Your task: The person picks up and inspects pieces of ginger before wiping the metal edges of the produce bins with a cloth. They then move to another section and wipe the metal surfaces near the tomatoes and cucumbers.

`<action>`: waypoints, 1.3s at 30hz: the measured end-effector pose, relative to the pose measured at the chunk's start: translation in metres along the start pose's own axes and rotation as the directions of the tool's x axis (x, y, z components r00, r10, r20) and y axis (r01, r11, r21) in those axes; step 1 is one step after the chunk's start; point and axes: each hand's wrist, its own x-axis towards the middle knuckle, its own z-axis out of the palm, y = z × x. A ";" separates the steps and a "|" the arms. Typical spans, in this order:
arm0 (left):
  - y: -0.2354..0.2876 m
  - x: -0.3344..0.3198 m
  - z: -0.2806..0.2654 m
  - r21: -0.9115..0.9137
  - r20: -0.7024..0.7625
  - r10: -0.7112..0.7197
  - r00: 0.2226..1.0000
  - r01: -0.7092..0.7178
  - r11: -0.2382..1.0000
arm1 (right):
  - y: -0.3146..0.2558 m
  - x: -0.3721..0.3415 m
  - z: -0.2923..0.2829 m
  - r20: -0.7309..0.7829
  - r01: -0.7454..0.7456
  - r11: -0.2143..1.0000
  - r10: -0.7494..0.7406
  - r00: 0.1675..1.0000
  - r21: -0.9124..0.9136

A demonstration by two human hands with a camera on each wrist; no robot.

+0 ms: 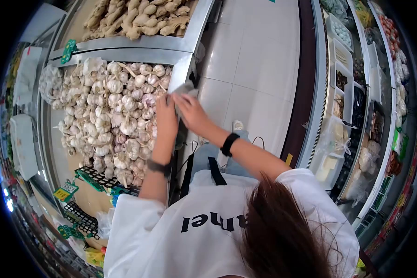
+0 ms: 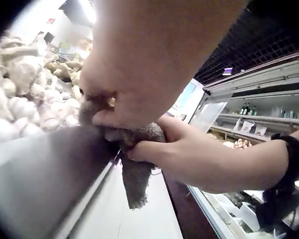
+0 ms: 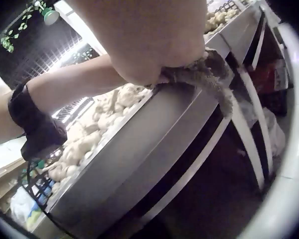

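A grey cloth (image 1: 186,88) is bunched between my two hands at the metal rim (image 1: 182,74) of the garlic bin, near its corner. My left hand (image 1: 167,113) grips it from the bin side, over the rim. On the aisle side my right hand (image 1: 192,113) pinches the cloth, its thumb laid over it in the left wrist view. One end of the cloth (image 2: 134,184) hangs down below the hands there. In the right wrist view the cloth (image 3: 209,77) drapes over the rim's edge. Garlic bulbs (image 1: 111,111) lie piled just left of my left hand.
Ginger (image 1: 139,18) fills the bin beyond the garlic. A tiled aisle (image 1: 250,60) runs along the right, with a chilled display of white trays (image 1: 340,55) across it. Black plastic grating (image 1: 85,220) and price tags (image 1: 66,191) stand at the bin's near end.
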 end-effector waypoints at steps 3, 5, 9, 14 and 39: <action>0.009 -0.049 -0.018 0.025 0.048 -0.073 0.996 0.072 0.997 | -0.030 -0.035 0.014 0.028 0.038 0.999 -0.038 0.999 0.019; 0.016 -0.066 -0.026 0.010 0.058 -0.126 0.990 0.126 0.992 | -0.035 -0.041 0.015 0.026 0.051 0.997 -0.053 0.998 0.061; 0.015 -0.047 -0.007 0.058 0.035 -0.176 0.984 0.174 0.983 | -0.016 -0.028 0.005 0.045 0.112 0.993 -0.110 0.993 -0.047; 0.012 0.047 0.032 0.066 -0.144 -0.010 0.990 0.020 0.998 | 0.050 0.030 -0.011 -0.020 0.065 0.978 -0.071 0.997 -0.197; 0.021 -0.121 -0.035 0.258 0.119 -0.272 0.955 0.234 0.937 | -0.062 -0.072 0.035 0.143 0.095 0.986 -0.114 0.983 0.138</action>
